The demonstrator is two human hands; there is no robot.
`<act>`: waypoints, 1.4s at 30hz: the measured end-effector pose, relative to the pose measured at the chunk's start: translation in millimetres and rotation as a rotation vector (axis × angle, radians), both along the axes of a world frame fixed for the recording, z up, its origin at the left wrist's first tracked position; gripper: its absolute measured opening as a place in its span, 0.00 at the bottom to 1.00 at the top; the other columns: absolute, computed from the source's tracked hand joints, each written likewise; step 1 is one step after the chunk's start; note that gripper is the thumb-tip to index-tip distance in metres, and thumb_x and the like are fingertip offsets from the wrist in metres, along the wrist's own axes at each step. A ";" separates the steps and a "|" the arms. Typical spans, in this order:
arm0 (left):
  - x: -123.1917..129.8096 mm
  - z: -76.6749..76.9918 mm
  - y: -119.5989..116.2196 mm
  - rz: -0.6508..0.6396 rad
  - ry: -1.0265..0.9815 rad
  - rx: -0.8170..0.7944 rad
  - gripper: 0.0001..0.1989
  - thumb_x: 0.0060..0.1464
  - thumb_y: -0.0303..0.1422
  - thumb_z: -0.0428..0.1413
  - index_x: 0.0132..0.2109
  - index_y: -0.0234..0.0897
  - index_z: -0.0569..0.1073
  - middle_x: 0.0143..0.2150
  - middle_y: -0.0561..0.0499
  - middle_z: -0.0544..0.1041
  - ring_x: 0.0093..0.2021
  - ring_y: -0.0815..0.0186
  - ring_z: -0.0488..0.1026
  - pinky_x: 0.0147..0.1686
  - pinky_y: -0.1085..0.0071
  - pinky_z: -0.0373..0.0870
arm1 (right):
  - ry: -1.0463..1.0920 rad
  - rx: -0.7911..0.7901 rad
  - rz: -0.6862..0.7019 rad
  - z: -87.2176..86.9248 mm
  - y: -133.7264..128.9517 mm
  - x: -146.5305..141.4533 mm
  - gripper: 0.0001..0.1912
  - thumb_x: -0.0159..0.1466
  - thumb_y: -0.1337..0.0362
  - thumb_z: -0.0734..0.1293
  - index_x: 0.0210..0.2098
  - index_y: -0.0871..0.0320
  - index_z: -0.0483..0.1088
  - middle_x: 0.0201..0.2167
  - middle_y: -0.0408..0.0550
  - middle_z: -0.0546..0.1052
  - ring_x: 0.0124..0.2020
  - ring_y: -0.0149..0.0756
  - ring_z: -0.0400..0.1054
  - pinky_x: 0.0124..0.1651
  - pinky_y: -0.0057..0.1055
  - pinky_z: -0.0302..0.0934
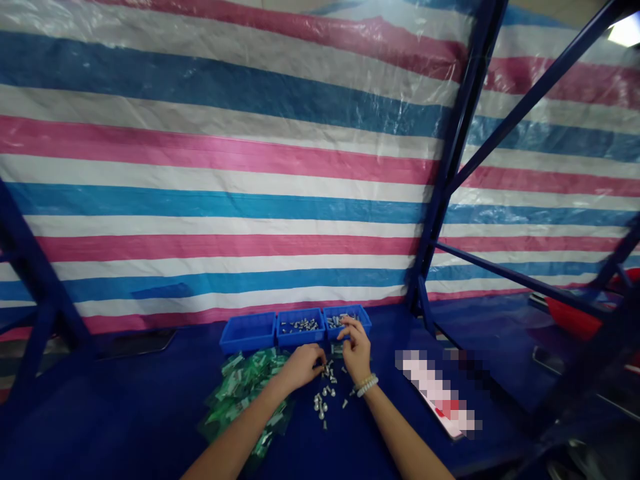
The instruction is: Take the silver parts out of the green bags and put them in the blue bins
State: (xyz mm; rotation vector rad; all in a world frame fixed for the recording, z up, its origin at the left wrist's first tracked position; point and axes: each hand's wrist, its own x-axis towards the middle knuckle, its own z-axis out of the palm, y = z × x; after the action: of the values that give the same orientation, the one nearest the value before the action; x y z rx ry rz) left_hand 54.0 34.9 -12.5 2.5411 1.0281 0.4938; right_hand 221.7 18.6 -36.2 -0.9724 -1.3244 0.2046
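My left hand is low over the blue tabletop, its fingers curled together at the edge of a loose pile of small metal screws. Whatever its fingertips pinch is too small to make out. Bent and spread apart, the fingers of my right hand reach over the front of the right blue bin, which contains more screws. Pale beaded bracelets circle my right wrist. The middle blue bin also contains screws. Beside my left forearm lies a heap of green-tinted clear plastic bags.
A third blue bin stands at the left of the row. Right of my arm lies a blurred pink-and-white flat object. A dark flat object rests at the back left. Blue metal posts and a striped sheet bound the table.
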 end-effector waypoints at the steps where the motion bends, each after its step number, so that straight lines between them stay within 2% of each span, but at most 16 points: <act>1: -0.5 0.4 0.3 0.010 -0.015 -0.002 0.07 0.43 0.22 0.57 0.32 0.36 0.76 0.32 0.51 0.76 0.30 0.65 0.72 0.33 0.73 0.65 | 0.004 -0.008 -0.009 0.0 -0.1 -0.1 0.18 0.46 0.79 0.54 0.25 0.57 0.70 0.45 0.52 0.73 0.51 0.44 0.66 0.47 0.38 0.62; 5: -9.2 8.0 0.8 0.077 -0.120 -0.001 0.09 0.45 0.21 0.53 0.34 0.35 0.74 0.31 0.51 0.76 0.31 0.64 0.73 0.34 0.72 0.66 | 0.023 -0.041 0.002 0.3 0.5 -0.8 0.17 0.51 0.79 0.56 0.29 0.58 0.72 0.47 0.54 0.72 0.49 0.43 0.67 0.41 0.35 0.66; 10: -25.4 17.7 -3.8 0.118 -0.277 -0.028 0.07 0.53 0.25 0.49 0.38 0.34 0.71 0.32 0.49 0.76 0.33 0.66 0.75 0.34 0.74 0.69 | 0.047 -0.038 0.157 3.6 -2.1 -8.2 0.08 0.61 0.70 0.62 0.34 0.57 0.73 0.43 0.54 0.74 0.46 0.41 0.69 0.40 0.33 0.69; 14: -34.2 12.3 -8.2 0.128 -0.525 -0.132 0.09 0.56 0.34 0.52 0.39 0.34 0.74 0.35 0.47 0.77 0.37 0.63 0.75 0.38 0.70 0.71 | -0.084 -0.035 0.272 8.0 -10.4 -18.4 0.09 0.63 0.69 0.63 0.41 0.56 0.73 0.37 0.51 0.77 0.39 0.39 0.72 0.41 0.34 0.68; 17: -36.6 4.9 -9.0 0.141 -0.653 -0.209 0.10 0.54 0.35 0.55 0.40 0.34 0.75 0.38 0.46 0.77 0.39 0.61 0.75 0.41 0.67 0.71 | -0.196 0.006 0.327 9.3 -15.2 -24.0 0.10 0.63 0.70 0.63 0.42 0.56 0.73 0.36 0.50 0.78 0.37 0.37 0.72 0.43 0.34 0.67; 20: -35.6 1.4 -9.5 0.141 -0.726 -0.290 0.10 0.51 0.35 0.59 0.40 0.35 0.73 0.35 0.47 0.77 0.38 0.61 0.75 0.41 0.67 0.71 | -0.232 0.025 0.368 9.4 -16.6 -26.2 0.11 0.63 0.70 0.63 0.43 0.55 0.73 0.37 0.50 0.78 0.38 0.37 0.72 0.42 0.33 0.67; 26: -32.3 5.1 -15.4 0.140 -0.735 -0.345 0.09 0.48 0.35 0.61 0.34 0.35 0.71 0.30 0.51 0.75 0.33 0.64 0.74 0.36 0.70 0.70 | -0.267 0.029 0.372 11.9 -18.3 -26.2 0.07 0.63 0.70 0.64 0.36 0.55 0.75 0.31 0.47 0.78 0.34 0.36 0.71 0.40 0.32 0.65; 33: -32.2 12.8 -28.9 0.126 -0.765 -0.370 0.11 0.45 0.32 0.63 0.37 0.35 0.71 0.31 0.50 0.77 0.33 0.64 0.74 0.36 0.70 0.70 | -0.298 0.022 0.331 21.7 -24.6 -23.1 0.04 0.63 0.67 0.65 0.35 0.56 0.73 0.30 0.47 0.77 0.34 0.37 0.69 0.39 0.33 0.63; 37: -27.3 9.5 -33.4 0.195 -0.802 -0.287 0.08 0.48 0.33 0.60 0.35 0.35 0.72 0.32 0.50 0.77 0.33 0.64 0.74 0.37 0.70 0.71 | -0.283 0.001 0.312 22.5 -26.0 -24.8 0.07 0.64 0.66 0.64 0.31 0.57 0.73 0.27 0.46 0.76 0.31 0.36 0.68 0.38 0.32 0.61; 42: -24.5 4.0 -34.4 0.280 -0.728 -0.123 0.07 0.52 0.36 0.57 0.33 0.36 0.73 0.29 0.51 0.75 0.31 0.64 0.73 0.33 0.70 0.70 | -0.321 -0.046 0.388 19.2 -26.4 -29.6 0.10 0.66 0.65 0.61 0.30 0.57 0.71 0.26 0.46 0.74 0.30 0.35 0.67 0.35 0.30 0.61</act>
State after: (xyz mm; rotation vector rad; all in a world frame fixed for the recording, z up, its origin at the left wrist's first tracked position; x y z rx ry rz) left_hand 29.5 0.5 -8.5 1.8554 1.0641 1.2647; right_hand 192.1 -7.9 -17.1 -0.7999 -1.8077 0.3874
